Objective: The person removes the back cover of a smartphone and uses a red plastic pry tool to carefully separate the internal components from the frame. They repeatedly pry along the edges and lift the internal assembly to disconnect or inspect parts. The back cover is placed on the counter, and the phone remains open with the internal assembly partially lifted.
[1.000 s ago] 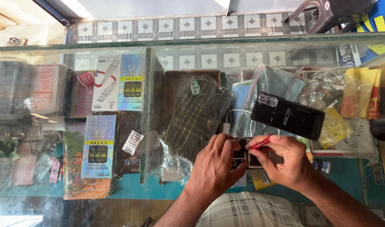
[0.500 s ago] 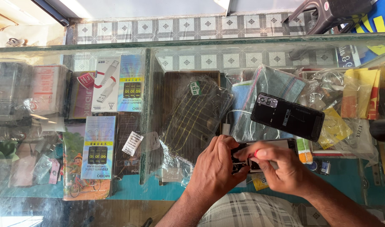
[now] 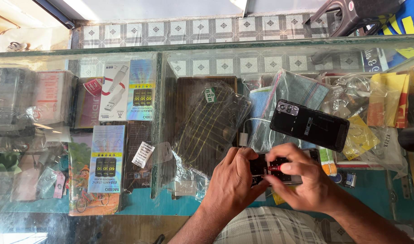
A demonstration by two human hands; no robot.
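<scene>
My left hand (image 3: 234, 180) lies over the left side of a small dark device (image 3: 260, 166) on the glass counter and holds it down. My right hand (image 3: 302, 178) pinches a thin red-handled tool (image 3: 274, 168) between thumb and fingers, its tip over the device. Most of the device is hidden under my fingers. A black phone (image 3: 310, 125) lies back-up on the glass just beyond my right hand, its camera cluster at the left end.
The glass counter top (image 3: 193, 49) covers shelves of goods: boxed packets (image 3: 106, 156), a plastic-wrapped chequered item (image 3: 211, 126), a white cable (image 3: 246, 131), yellow pouches (image 3: 387, 99). A dark object (image 3: 412, 138) sits at the right edge. A tiled floor and a stool lie beyond.
My right hand has rotated and shifted slightly left, bringing the red tool from pointing up-right down over the device. My left hand stays on the device. The phone has not moved.
</scene>
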